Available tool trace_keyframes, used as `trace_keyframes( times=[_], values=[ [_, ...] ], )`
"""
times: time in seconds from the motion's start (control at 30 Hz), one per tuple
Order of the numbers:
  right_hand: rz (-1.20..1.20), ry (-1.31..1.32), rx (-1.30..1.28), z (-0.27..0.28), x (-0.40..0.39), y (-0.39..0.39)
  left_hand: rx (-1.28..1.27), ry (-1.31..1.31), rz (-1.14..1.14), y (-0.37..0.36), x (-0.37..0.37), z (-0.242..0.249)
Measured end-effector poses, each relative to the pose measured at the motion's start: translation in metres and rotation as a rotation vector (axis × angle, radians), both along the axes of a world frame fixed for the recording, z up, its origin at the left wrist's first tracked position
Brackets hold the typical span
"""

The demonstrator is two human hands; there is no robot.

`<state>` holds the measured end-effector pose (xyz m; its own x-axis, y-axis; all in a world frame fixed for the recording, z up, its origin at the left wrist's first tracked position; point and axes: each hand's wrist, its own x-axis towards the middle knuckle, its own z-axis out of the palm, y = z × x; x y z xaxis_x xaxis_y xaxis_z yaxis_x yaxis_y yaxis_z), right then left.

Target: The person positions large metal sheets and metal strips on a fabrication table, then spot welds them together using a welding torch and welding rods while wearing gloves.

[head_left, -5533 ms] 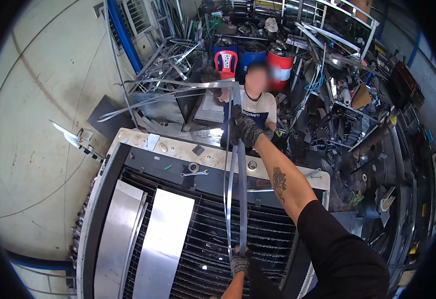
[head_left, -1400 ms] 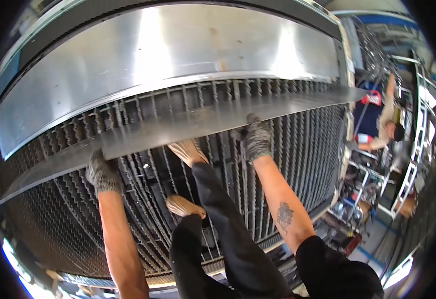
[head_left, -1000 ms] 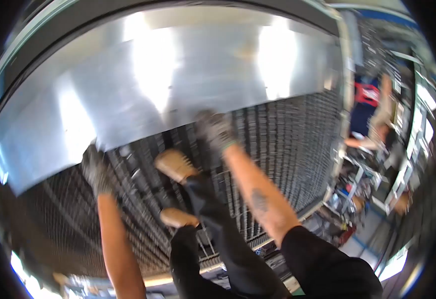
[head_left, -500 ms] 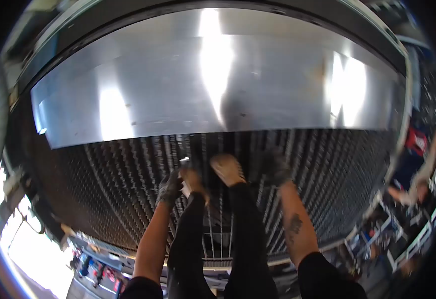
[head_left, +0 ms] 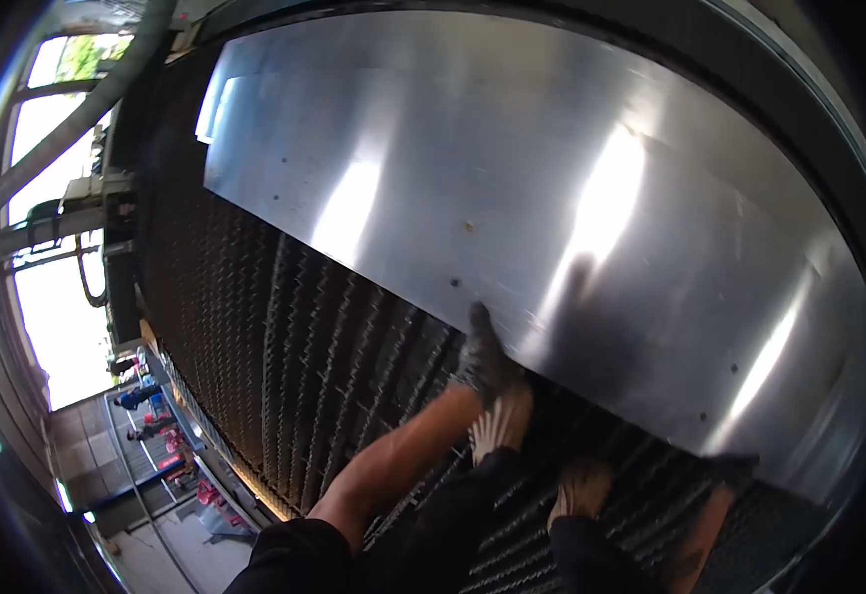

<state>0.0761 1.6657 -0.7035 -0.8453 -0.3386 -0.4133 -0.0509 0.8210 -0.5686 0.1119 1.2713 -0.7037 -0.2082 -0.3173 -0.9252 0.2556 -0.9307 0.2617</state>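
Both gloved hands, left hand (head_left: 482,358) and right hand (head_left: 732,465), touch steel sheet (head_left: 512,198).

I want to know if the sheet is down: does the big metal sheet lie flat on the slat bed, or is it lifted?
The metal sheet looks flat on the slat bed. The left hand touches its near edge; whether that edge is slightly raised, cannot tell.

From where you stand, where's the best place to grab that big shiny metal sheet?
Probably its near long edge, from your side: the large shiny flat metal sheet lies flat on the dark slatted grate, and the gloved left hand already rests on that edge.
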Motion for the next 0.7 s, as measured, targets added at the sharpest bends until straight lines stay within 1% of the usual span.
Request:
trace_keyframes(
  times=[0.03,0.07,0.1,0.17,0.2,0.23,0.27,0.3,0.37,0.43,0.47,0.53,0.57,0.63,0.67,0.7],
  values=[
    [0.164,-0.089,0.089,0.013,0.044,-0.045,-0.024,-0.003,0.023,-0.011,0.008,0.001],
    [0.259,-0.121,0.139,0.019,0.065,-0.062,-0.061,-0.065,-0.019,-0.019,0.014,0.002],
    [0.272,-0.077,0.178,0.019,0.062,-0.067,-0.102,-0.109,-0.066,-0.029,0.013,-0.001],
    [0.137,0.113,0.266,0.018,0.027,-0.047,-0.148,-0.214,-0.153,-0.031,0.012,-0.011],
    [0.058,0.236,0.323,0.017,-0.009,-0.021,-0.150,-0.279,-0.198,-0.020,0.013,-0.013],
    [0.011,0.348,0.512,0.013,-0.056,0.013,-0.141,-0.270,-0.194,-0.025,0.007,-0.007],
    [-0.078,0.429,0.639,0.002,-0.116,0.054,-0.116,-0.092,-0.114,-0.044,0.000,0.010],
    [-0.150,0.421,0.710,-0.009,-0.143,0.073,-0.096,0.085,-0.036,-0.066,-0.012,0.032],
    [-0.248,0.326,0.839,-0.040,-0.188,0.088,-0.133,-0.202,-0.114,-0.102,-0.045,0.086],
    [-0.245,0.083,0.938,-0.070,-0.202,0.084,-0.319,-0.197,-0.206,-0.145,-0.021,0.032],
    [-0.226,-0.028,0.968,-0.085,-0.199,0.073,-0.316,-0.206,-0.194,-0.160,-0.031,0.046],
    [-0.187,-0.140,0.931,-0.095,-0.191,0.038,-0.296,-0.109,-0.146,-0.187,-0.021,0.014],
    [-0.218,-0.030,0.642,-0.090,-0.180,0.016,-0.315,-0.100,-0.168,-0.199,-0.016,0.007],
    [-0.187,-0.044,0.597,-0.067,-0.183,-0.014,-0.243,-0.065,-0.260,-0.209,-0.006,-0.006],
    [-0.171,-0.051,0.575,-0.056,-0.185,-0.029,-0.270,0.030,-0.184,-0.203,-0.010,-0.003],
    [-0.453,-0.184,0.165,-0.047,-0.185,-0.031,-0.222,0.134,-0.201,-0.206,-0.002,-0.002]
  ],
)
